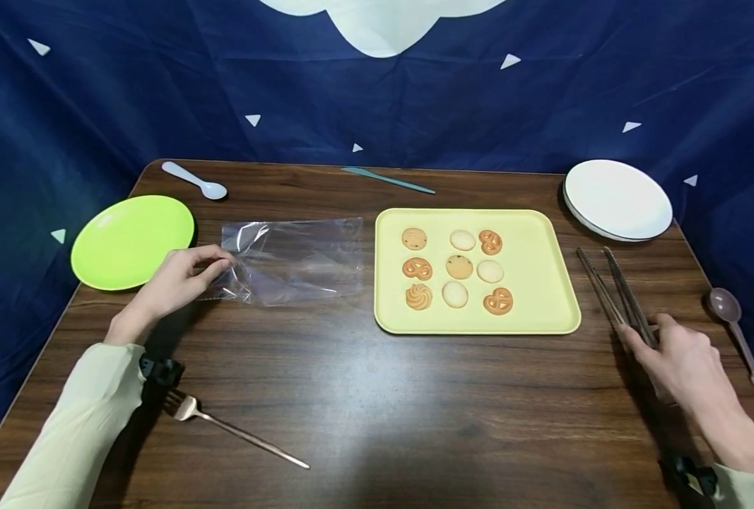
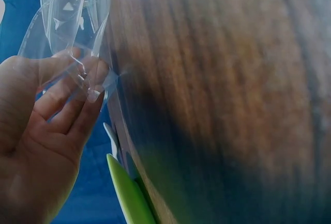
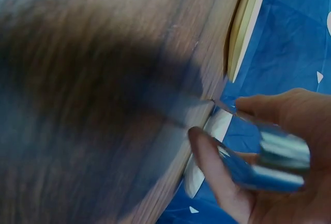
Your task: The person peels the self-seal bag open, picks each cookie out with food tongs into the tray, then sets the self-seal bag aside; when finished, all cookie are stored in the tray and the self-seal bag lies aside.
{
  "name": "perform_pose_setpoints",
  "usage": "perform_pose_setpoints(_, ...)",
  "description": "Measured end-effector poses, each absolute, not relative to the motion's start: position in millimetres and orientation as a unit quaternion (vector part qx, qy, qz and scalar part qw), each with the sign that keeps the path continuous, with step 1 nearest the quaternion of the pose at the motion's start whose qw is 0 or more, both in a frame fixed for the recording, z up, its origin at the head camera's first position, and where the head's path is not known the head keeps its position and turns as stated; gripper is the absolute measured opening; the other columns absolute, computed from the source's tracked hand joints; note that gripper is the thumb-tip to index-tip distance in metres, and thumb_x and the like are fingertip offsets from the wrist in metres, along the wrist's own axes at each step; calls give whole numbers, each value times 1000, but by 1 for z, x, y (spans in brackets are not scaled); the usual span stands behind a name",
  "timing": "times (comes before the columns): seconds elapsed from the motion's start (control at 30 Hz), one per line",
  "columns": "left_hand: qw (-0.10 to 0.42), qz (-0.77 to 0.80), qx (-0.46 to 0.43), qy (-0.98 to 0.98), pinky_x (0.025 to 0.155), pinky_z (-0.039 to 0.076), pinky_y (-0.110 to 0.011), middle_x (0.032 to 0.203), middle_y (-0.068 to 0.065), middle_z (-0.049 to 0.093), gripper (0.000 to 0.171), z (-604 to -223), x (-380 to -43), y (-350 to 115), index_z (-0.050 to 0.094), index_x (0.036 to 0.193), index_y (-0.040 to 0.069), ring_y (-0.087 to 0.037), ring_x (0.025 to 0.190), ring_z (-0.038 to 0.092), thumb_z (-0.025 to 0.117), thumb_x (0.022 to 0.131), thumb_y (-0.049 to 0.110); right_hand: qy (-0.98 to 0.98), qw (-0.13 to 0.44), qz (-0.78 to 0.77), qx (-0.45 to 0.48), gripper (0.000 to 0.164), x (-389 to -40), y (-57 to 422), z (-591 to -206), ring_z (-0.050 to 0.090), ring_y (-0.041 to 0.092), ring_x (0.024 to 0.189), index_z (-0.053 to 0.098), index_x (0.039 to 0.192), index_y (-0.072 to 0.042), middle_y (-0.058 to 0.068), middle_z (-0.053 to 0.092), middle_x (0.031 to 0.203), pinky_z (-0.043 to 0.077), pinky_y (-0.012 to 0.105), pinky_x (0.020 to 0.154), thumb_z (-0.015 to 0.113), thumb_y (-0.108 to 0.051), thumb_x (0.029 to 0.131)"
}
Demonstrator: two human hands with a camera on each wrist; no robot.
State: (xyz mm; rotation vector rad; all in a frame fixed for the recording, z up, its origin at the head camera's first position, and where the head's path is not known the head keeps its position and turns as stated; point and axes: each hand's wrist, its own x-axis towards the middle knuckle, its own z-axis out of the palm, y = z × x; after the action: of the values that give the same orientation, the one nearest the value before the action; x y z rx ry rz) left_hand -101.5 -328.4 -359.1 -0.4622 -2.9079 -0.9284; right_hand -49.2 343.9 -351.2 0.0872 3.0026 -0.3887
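Observation:
A clear plastic bag (image 1: 300,261) lies flat on the table, left of the yellow tray. At the bag's left end my left hand (image 1: 182,279) pinches its edge between thumb and fingers; the left wrist view shows the bag's crinkled film (image 2: 77,32) at the fingertips. My right hand (image 1: 685,360) holds metal tongs (image 1: 618,297) near their closed end, thumb on one arm and fingers on the other. The tongs' tips are apart, with nothing between them, to the right of the tray (image 1: 551,283). Several cookies (image 1: 459,267) and pretzel-shaped biscuits (image 1: 498,302) sit on the tray.
A green plate (image 1: 131,240) and a pale spoon (image 1: 213,190) are at the left. A blue-green knife (image 1: 389,179) lies at the back edge. White plates (image 1: 618,198) stand back right, a brown spoon (image 1: 725,305) at the right edge, a fork (image 1: 243,433) in front.

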Motion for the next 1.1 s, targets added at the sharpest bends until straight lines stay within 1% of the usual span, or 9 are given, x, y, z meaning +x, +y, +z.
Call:
perform_pose_setpoints(0.17,28,-279,-161,-946,64,39,-14,95,-8,67,12,-359,-102,-328,68,99,6,-10,75,53,58,94,9,991,89,-101,15,60,-52,341,-350,53,49,56,51,90,11,26,53,62,39,52,46,56,-49,90)
perform_pose_setpoints(0.27,17,-270,-163,-949,61,38,-24,101,-12,66,14,-360,-103,-329,66,104,4,-15,70,51,58,94,9,990,99,-96,11,60,-55,340,-349,53,48,56,51,88,11,26,52,62,39,52,46,55,-49,90)
perform_pose_setpoints(0.3,11,-266,-164,-950,62,39,-27,104,-13,65,16,-360,-103,-329,65,106,3,-17,72,51,58,94,9,990,101,-96,8,59,-56,339,-349,53,48,56,50,86,10,26,52,62,39,52,46,55,-49,90)
perform_pose_setpoints(0.43,-23,-261,-163,-951,77,43,-43,115,-19,58,25,-362,-104,-330,59,115,-2,-30,93,55,59,94,10,989,117,-90,-1,57,-62,337,-347,53,49,58,49,77,5,28,52,64,39,52,47,55,-51,90)
perform_pose_setpoints(0.5,-39,-260,-165,-951,85,39,-51,118,-22,55,29,-362,-105,-329,56,119,-4,-35,108,50,59,93,11,987,131,-88,-3,57,-64,336,-345,53,45,56,47,71,1,24,52,63,39,50,47,55,-52,90)
perform_pose_setpoints(0.53,-46,-260,-166,-950,88,37,-53,119,-23,53,32,-362,-105,-329,54,120,-5,-38,111,48,59,93,11,986,140,-87,-4,57,-65,336,-345,53,43,55,46,69,0,24,52,63,39,49,47,55,-53,89)
perform_pose_setpoints(0.67,-69,-250,-166,-951,91,34,-55,124,-25,48,40,-360,-106,-329,50,126,-6,-40,115,44,61,93,14,982,170,-83,-4,57,-69,334,-343,53,36,54,45,65,-4,19,51,62,39,45,46,54,-56,88)
perform_pose_setpoints(0.93,-110,-203,-170,-958,96,25,-59,135,-27,35,59,-358,-105,-328,44,132,-9,-45,124,30,67,89,23,977,202,-68,2,64,-75,335,-339,54,47,62,48,71,-2,31,53,71,39,51,49,51,-64,86)
perform_pose_setpoints(1.1,-109,-179,-172,-963,93,25,-61,134,-30,32,67,-358,-102,-324,41,132,-12,-48,121,29,68,87,30,975,214,-66,-1,67,-77,335,-337,54,49,64,50,77,1,34,53,75,39,50,49,49,-66,86)
